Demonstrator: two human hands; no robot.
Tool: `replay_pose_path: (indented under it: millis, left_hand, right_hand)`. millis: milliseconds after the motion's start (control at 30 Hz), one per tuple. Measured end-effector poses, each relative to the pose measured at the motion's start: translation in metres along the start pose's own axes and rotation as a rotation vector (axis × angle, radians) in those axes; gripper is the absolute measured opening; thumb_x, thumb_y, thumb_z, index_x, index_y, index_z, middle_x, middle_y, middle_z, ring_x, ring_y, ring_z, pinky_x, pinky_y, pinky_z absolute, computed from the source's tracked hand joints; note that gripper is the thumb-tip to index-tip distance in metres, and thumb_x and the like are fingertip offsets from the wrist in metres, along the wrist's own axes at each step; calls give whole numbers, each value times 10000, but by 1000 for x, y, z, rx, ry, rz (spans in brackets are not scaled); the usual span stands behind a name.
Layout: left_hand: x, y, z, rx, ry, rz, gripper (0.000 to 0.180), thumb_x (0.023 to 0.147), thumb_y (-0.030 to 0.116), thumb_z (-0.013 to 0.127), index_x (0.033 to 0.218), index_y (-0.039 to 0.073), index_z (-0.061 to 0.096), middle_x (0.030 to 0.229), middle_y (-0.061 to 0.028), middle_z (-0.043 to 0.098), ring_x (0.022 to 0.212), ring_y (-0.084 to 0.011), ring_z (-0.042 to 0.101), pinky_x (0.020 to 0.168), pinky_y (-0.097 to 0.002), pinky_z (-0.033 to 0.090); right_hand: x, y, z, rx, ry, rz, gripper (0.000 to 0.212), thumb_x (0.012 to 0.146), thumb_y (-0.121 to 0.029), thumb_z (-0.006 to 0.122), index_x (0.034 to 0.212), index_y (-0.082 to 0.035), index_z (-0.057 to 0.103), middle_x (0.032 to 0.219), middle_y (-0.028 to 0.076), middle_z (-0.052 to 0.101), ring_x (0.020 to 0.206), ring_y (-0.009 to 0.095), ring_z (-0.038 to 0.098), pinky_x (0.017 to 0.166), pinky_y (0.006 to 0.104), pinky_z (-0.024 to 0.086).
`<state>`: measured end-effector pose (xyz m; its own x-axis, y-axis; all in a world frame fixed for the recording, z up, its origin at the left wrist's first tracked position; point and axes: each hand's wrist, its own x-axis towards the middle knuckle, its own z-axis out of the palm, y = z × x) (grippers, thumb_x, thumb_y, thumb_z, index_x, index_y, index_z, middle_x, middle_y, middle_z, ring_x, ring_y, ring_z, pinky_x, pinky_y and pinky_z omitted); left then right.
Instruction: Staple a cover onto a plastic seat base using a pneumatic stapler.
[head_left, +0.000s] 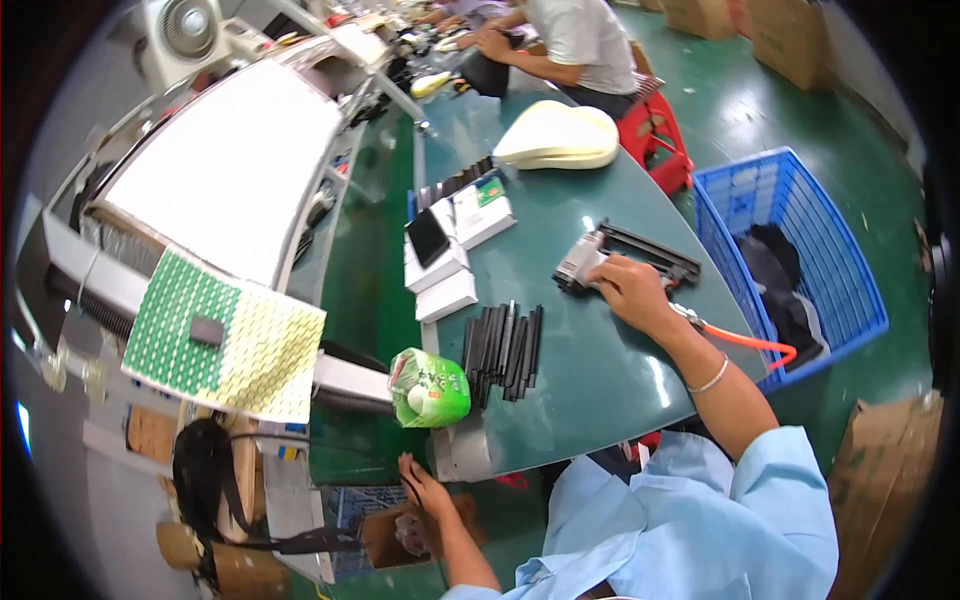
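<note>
My right hand [637, 293] is closed around a grey and black pneumatic staple gun [580, 262], which lies on the green tabletop [590, 350]. An orange air hose [740, 337] runs from the gun past my wrist toward the table edge. Below the table's left corner, my left hand [427, 492] reaches down with its fingers stretched out, near a cardboard box [385, 535]; nothing in it can be made out. Several black strips [503, 345] lie in a bunch between my hands, beside a green plastic packet [430, 388].
White boxes [445, 297] carry a black phone [428, 238]. Cream pear-shaped foam pads [560, 135] are stacked farther back. A blue crate [835, 250] with dark pieces stands at the right. Another person [585, 45] sits at the far end. A green-yellow patterned sheet [225, 335] is at left.
</note>
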<state>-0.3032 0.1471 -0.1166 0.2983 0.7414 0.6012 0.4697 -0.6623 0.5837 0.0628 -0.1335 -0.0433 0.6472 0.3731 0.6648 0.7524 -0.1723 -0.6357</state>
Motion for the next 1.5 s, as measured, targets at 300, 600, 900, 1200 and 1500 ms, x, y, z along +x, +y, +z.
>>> replay_pose_path:
  millis: [300, 600, 900, 1200, 1500]
  left_hand:
    - [-102, 38, -9, -125, -101, -419, 211, 883, 126, 475, 1016, -15, 561, 911, -123, 605, 800, -179, 599, 637, -285, 481]
    - [-92, 156, 5, -262, -1611, 104, 438, 840, 218, 575, 1221, 22, 483, 1103, -133, 589, 995, -239, 574, 876, -339, 439]
    - [12, 308, 26, -949, -939, 545, 187, 788, 44, 596, 964, -19, 594, 924, -132, 642, 871, -244, 605, 784, -324, 470]
    - [37, 355, -15, -1753, 110, 850, 321, 934, 283, 406, 1193, 94, 401, 1183, -65, 460, 1000, -196, 481, 814, -330, 369]
    - [27, 407, -25, -2141, 502, 305, 351, 918, 177, 387, 1255, 96, 441, 1202, -25, 505, 1083, -147, 476, 848, -299, 359]
  right_hand:
    - [-7, 8, 6, -44, -10, -18, 134, 713, -84, 550, 796, -87, 655, 781, 84, 609, 713, 281, 600, 625, 374, 481]
    - [-17, -12, 18, 60, -194, -167, 129, 676, -71, 563, 775, -93, 644, 768, 81, 591, 696, 270, 594, 611, 362, 486]
    - [-27, -14, 28, 24, -545, -194, 144, 688, -121, 523, 774, -103, 638, 765, 68, 610, 704, 276, 598, 607, 395, 475]
    - [-26, -8, 31, 72, -561, -71, 193, 709, -96, 522, 854, -97, 650, 873, 68, 638, 801, 272, 604, 691, 383, 482]
    - [-19, -6, 28, 101, -582, -1, 175, 703, -99, 509, 815, -80, 642, 819, 72, 637, 788, 262, 608, 677, 379, 479]
